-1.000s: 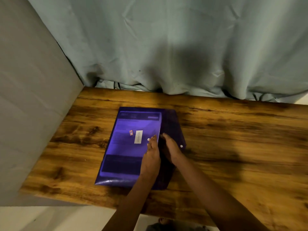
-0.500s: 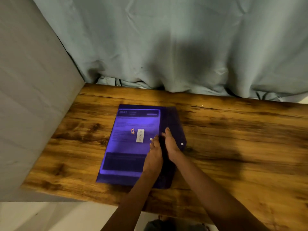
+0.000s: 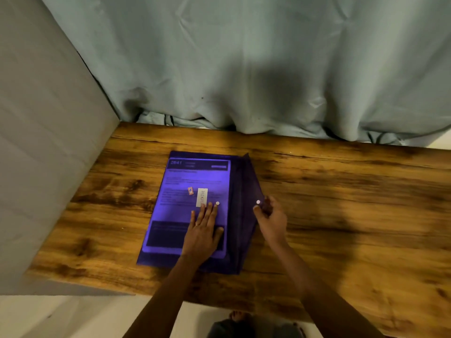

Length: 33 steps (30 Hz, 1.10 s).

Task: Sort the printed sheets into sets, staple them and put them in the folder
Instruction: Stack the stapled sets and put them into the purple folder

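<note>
Right hand [image 3: 271, 217] moved right, pinching flap [image 3: 244, 186]; left hand [image 3: 202, 230] flattens folder [image 3: 175, 211].

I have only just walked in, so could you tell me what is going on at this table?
A person is handling a purple folder on the wooden table; printed sheets show through its cover. The left hand rests flat on the folder. The right hand pinches the flap by its snap stud, to the right. The flap is not yet snapped shut.
</note>
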{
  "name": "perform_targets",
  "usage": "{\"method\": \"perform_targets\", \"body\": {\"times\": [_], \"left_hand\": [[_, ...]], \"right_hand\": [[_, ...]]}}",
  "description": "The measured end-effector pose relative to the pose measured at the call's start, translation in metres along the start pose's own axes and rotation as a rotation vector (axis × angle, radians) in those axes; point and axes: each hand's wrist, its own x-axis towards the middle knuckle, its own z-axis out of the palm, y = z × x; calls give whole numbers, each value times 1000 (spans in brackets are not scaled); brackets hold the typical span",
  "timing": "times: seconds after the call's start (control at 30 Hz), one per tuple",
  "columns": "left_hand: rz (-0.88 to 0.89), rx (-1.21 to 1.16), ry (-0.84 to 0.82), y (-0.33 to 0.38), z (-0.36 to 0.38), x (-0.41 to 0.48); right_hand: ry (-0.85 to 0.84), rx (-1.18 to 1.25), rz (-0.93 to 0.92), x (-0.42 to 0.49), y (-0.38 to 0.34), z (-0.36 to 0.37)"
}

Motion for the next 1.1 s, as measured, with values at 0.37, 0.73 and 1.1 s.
{"method": "perform_targets", "body": {"times": [0.37,0.73,1.1], "left_hand": [[7,-123,54,-3,5,-3],[13,-387,142,-9,3,-4],[56,-276,176,-13,14,-1]], "right_hand": [[-334,-218,-310,-22,-13,43],[-418,-784,-427,-23,-11,68],[-424,-952,-455,-29,-16,64]]}}
